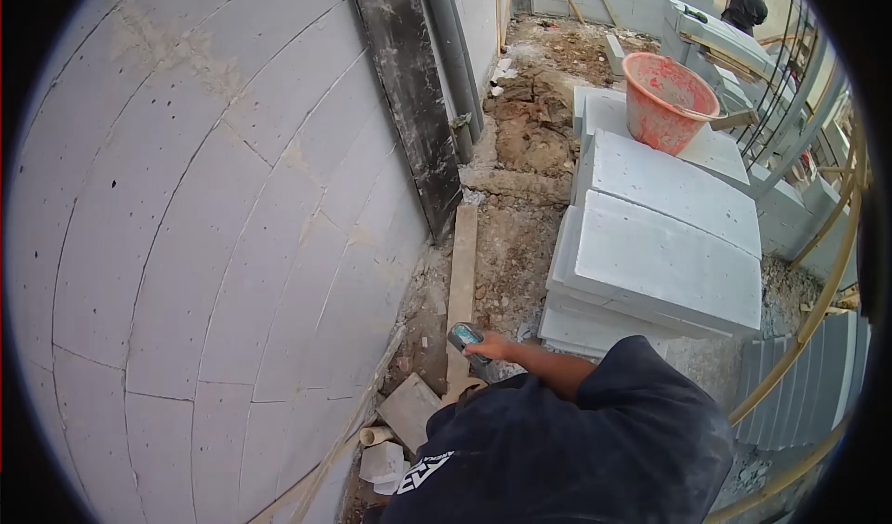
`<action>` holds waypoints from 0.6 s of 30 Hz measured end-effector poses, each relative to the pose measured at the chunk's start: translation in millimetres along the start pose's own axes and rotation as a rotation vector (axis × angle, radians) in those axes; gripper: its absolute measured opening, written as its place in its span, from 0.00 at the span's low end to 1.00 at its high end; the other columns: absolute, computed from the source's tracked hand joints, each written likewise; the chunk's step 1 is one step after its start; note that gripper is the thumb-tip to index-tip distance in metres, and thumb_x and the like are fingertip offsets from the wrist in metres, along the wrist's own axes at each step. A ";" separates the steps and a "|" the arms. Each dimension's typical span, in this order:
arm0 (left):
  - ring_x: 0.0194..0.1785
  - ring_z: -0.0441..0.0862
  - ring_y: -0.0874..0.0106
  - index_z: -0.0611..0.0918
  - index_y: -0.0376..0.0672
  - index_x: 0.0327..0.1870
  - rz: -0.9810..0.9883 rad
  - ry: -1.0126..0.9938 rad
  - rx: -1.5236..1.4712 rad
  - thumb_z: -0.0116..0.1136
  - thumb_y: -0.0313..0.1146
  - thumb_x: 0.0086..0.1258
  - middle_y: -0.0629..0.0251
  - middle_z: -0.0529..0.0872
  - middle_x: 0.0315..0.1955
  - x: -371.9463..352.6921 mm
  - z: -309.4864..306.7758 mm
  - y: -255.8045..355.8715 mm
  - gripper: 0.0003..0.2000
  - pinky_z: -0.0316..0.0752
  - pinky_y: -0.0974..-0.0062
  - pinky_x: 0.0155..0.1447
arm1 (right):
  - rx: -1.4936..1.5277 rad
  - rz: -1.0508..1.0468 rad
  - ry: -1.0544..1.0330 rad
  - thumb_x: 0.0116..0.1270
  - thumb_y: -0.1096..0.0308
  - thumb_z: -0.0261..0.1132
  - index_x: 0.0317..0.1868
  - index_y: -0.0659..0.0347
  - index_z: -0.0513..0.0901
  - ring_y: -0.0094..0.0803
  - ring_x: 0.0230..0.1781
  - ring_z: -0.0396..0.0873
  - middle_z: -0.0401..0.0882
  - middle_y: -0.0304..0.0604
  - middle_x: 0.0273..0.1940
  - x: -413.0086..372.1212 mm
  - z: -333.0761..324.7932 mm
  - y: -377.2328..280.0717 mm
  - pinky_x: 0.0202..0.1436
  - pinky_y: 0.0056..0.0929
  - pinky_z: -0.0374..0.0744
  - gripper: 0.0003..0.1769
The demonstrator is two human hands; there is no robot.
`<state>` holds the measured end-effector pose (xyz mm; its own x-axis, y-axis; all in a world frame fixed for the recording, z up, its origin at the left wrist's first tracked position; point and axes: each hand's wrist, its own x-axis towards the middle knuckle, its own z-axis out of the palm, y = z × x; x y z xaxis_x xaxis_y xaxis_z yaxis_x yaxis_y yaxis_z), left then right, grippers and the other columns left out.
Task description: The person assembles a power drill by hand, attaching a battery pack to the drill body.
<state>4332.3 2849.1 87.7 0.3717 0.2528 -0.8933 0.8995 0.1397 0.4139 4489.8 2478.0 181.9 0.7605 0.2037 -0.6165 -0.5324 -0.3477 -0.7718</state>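
Just above the lower middle of the view, the right hand [492,347] has its fingers curled round a dark handheld tool with a teal patch [464,334]. The undersides of the fingers are hidden, and the tool's lower part is too unclear to name its kind. The left hand is out of sight behind the dark, white-lettered shirt [576,440], so I cannot tell its state.

Beneath the tool runs a long, flat, beige board [463,264]; whether the 2 touch is unclear, and the shirt covers the board's near end. Nearer the shirt lie a pale, square-edged slab [409,411], partly covered, and a short beige tube [375,436].

To the left rises a pale grey block wall [214,245], cut off by the dark lens rim. To the right, large white blocks [669,255] are stacked, bearing a red, round plastic bucket [664,111] smeared pale; its contents are hard to make out. Far off, 1 dark-clothed person [743,6] is cut off at the top edge.
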 end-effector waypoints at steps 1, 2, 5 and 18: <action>0.27 0.77 0.71 0.78 0.43 0.38 0.027 -0.022 -0.012 0.58 0.41 0.64 0.67 0.78 0.28 10.7 8.1 40.2 0.11 0.72 0.73 0.29 | -0.038 0.011 -0.020 0.45 0.36 0.67 0.44 0.70 0.81 0.42 0.41 0.80 0.82 0.56 0.39 29.7 -15.5 -15.3 0.45 0.36 0.76 0.41; 0.27 0.77 0.72 0.78 0.44 0.37 0.061 -0.055 -0.028 0.57 0.41 0.64 0.67 0.77 0.27 25.3 22.6 82.9 0.11 0.72 0.73 0.29 | -0.085 0.010 -0.012 0.49 0.39 0.66 0.45 0.70 0.81 0.40 0.42 0.80 0.82 0.53 0.41 11.5 -41.0 -64.3 0.47 0.34 0.75 0.38; 0.22 0.75 0.72 0.79 0.43 0.36 0.594 -0.044 0.493 0.60 0.40 0.62 0.69 0.77 0.24 67.6 90.5 227.4 0.11 0.70 0.74 0.24 | 0.639 -0.066 -0.046 0.56 0.46 0.64 0.51 0.67 0.77 0.38 0.46 0.79 0.81 0.48 0.45 59.8 -80.8 -93.7 0.52 0.35 0.74 0.33; 0.40 0.81 0.70 0.77 0.39 0.50 0.410 -0.262 0.822 0.57 0.44 0.67 0.61 0.81 0.41 105.5 386.9 564.6 0.18 0.75 0.73 0.39 | 1.606 -0.512 0.225 0.59 0.45 0.59 0.62 0.59 0.68 0.41 0.53 0.75 0.74 0.47 0.55 174.3 -371.9 -178.2 0.58 0.50 0.73 0.35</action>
<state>4968.1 2584.3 159.2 0.6439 -0.1039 -0.7580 0.5303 -0.6535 0.5401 4855.4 2235.2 269.9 0.9196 -0.1800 -0.3492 0.0610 0.9435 -0.3258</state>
